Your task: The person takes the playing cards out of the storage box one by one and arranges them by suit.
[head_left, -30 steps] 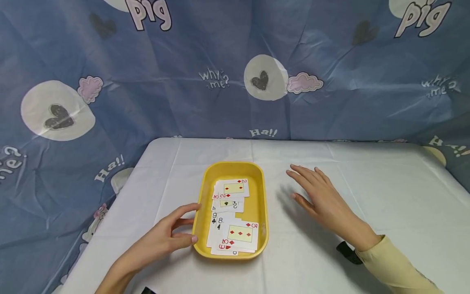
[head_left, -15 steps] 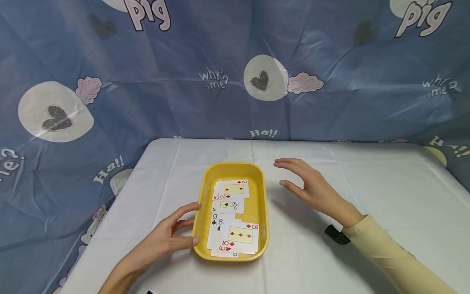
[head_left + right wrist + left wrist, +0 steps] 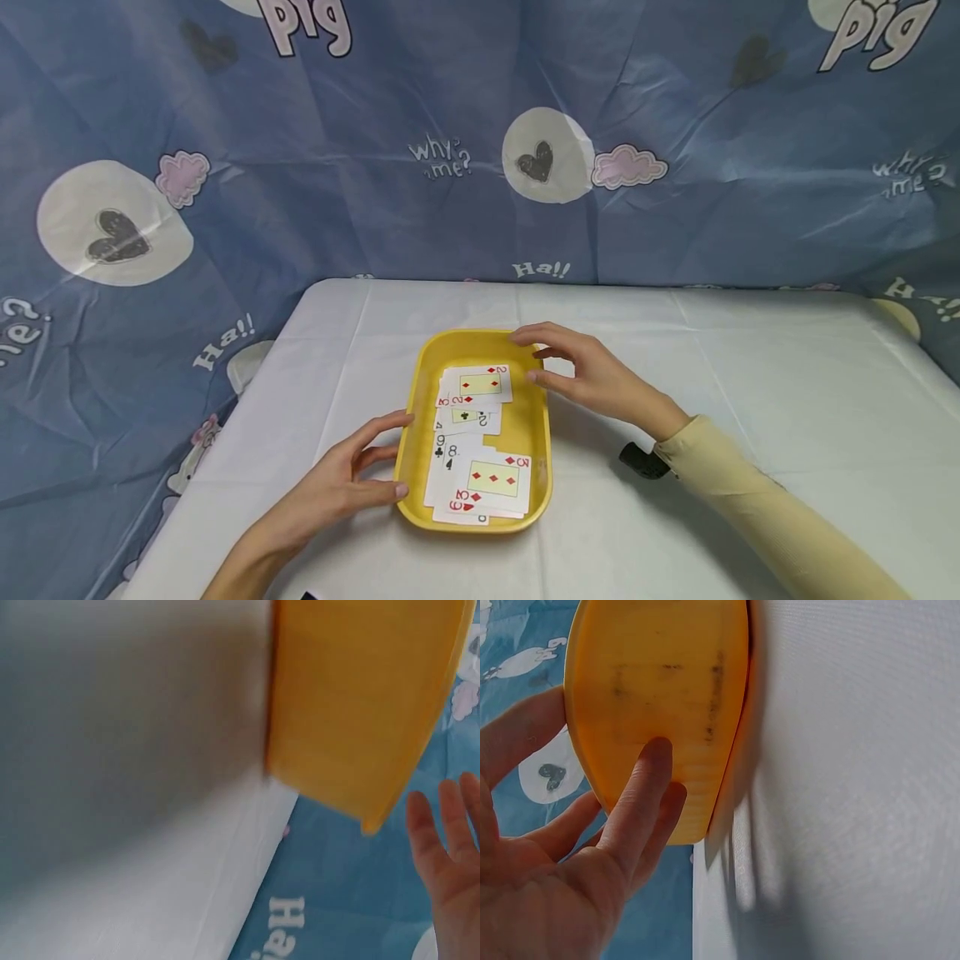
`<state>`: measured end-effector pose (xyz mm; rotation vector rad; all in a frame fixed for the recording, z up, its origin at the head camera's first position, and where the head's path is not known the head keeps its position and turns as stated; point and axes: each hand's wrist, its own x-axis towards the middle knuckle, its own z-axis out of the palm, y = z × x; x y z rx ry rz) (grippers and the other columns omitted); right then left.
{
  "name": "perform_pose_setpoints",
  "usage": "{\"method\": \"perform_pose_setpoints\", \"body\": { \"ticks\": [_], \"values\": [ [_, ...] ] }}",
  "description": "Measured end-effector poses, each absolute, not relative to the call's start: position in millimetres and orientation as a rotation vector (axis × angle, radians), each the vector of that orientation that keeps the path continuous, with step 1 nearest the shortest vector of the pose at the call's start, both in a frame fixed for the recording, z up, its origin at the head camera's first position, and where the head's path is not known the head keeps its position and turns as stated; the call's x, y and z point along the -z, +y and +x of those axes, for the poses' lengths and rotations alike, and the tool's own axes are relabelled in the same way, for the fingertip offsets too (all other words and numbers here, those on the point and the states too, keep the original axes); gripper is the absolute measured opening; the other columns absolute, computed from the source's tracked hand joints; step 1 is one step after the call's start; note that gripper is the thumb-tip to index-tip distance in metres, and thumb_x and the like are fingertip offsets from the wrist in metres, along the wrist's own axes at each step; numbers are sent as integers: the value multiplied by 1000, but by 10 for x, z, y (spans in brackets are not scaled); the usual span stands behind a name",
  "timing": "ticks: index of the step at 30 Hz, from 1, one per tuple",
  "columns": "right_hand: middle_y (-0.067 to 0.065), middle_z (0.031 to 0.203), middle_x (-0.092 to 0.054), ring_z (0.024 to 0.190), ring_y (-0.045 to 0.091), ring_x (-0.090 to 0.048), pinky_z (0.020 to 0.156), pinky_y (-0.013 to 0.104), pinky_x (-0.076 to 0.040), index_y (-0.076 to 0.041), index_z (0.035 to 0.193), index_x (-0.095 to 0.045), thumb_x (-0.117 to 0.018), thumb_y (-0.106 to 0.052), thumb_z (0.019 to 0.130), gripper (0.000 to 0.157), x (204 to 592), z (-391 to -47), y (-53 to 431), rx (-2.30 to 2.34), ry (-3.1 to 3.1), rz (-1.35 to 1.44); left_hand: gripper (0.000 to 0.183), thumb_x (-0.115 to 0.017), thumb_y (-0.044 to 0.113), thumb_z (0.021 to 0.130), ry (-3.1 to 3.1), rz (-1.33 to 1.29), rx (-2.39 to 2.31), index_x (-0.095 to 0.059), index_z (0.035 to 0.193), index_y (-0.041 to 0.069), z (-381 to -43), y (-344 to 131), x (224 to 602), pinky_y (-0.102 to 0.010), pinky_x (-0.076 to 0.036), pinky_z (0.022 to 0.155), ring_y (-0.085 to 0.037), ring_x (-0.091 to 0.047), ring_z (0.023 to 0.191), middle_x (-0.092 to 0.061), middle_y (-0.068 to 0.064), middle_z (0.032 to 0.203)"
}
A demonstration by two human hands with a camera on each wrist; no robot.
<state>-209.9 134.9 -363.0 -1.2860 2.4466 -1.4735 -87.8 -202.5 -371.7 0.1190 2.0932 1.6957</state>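
Note:
A yellow tray (image 3: 517,425) stands on the white-covered table, with several face-up playing cards in it. The three of diamonds (image 3: 492,479) lies on top at the near end, the two of diamonds (image 3: 480,385) on top at the far end. My left hand (image 3: 341,487) touches the tray's left side, fingers spread; in the left wrist view its fingertips lie along the outer wall (image 3: 660,697). Over the far right rim hovers my right hand (image 3: 596,379), fingers loosely bent and holding nothing. In the right wrist view, the right hand's fingers (image 3: 427,832) appear apart from the tray.
White cloth (image 3: 787,400) covers the table on both sides of the tray. Behind it hangs a blue printed curtain (image 3: 375,208), which also runs down the left side. A black strap-mounted piece (image 3: 643,461) sits under the right wrist.
My right hand has moved left, from beside the tray to its far right rim. My left hand, the tray and the cards have stayed put; the head view has shifted slightly.

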Motion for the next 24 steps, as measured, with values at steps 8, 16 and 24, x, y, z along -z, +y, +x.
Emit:
{"method": "perform_pose_setpoints", "body": {
  "ticks": [8, 16, 24],
  "values": [
    [-1, 133, -58, 124, 19, -51, 100, 41, -44, -16, 132, -60, -71, -11, 92, 42, 3631, -2203, 1050, 1366, 2346, -1257, 75, -79, 15, 83, 2083, 115, -1698, -42, 148, 21, -875, -2027, 3717, -33, -48, 92, -30, -42, 133, -28, -1, 156],
    [8, 129, -61, 117, 29, -55, 101, 45, -42, -5, 131, -60, -68, -8, 92, 40, 3611, -2379, 800, 1148, 2324, -1239, 75, -79, 14, 84, 2069, 131, -1708, -42, 148, 21, -880, -2038, 3728, -32, -47, 92, -30, -42, 134, -29, 0, 156],
    [8, 132, -59, 122, 25, -54, 103, 40, -42, -6, 133, -59, -65, -4, 93, 41, 3627, -2558, 597, 932, 2266, -1207, 74, -79, 15, 83, 2090, 135, -1696, -43, 147, 23, -870, -2044, 3726, -34, -43, 95, -27, -43, 133, -30, 2, 154]
  ]
}}
